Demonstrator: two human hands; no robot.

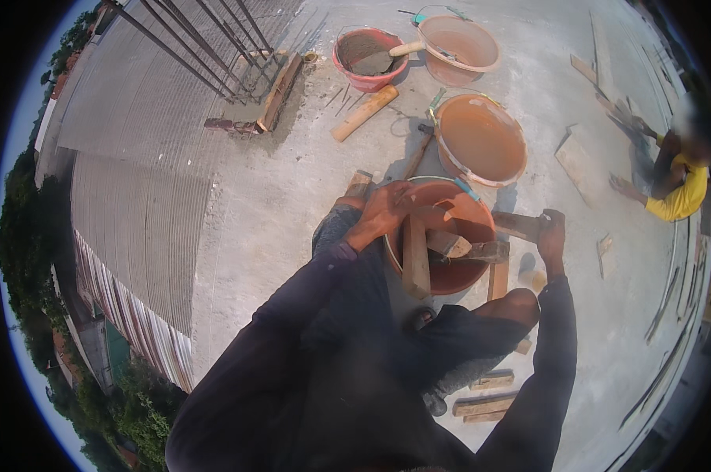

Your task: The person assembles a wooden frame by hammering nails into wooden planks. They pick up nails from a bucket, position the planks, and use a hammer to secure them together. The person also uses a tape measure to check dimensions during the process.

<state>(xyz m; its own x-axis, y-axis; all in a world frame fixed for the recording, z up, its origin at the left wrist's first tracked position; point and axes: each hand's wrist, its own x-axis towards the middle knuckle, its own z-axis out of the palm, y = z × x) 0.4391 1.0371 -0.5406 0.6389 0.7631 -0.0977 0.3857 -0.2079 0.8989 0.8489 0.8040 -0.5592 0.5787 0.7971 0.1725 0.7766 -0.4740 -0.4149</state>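
Observation:
An orange-red bucket (481, 206) stands between my knees, with several short wooden blocks (416, 259) in it, some poking up past its rim. My left hand (383, 211) is closed over the bucket's upper left rim, close to the top end of one block; its fingertips are partly hidden. Off the right side of the bucket, my right hand (554, 234) grips a short wooden block (517, 226) by its right end. The block's other end points toward the bucket.
Beyond stand a tub of brownish water (481, 135), a paler tub (459, 49) and a red bucket of mortar (363, 59) with a trowel. A hammer (420, 149) leans nearby. Rebar (214, 47) rises at upper left. Wood offcuts (485, 403) lie by my foot. Another person (682, 185) crouches at right.

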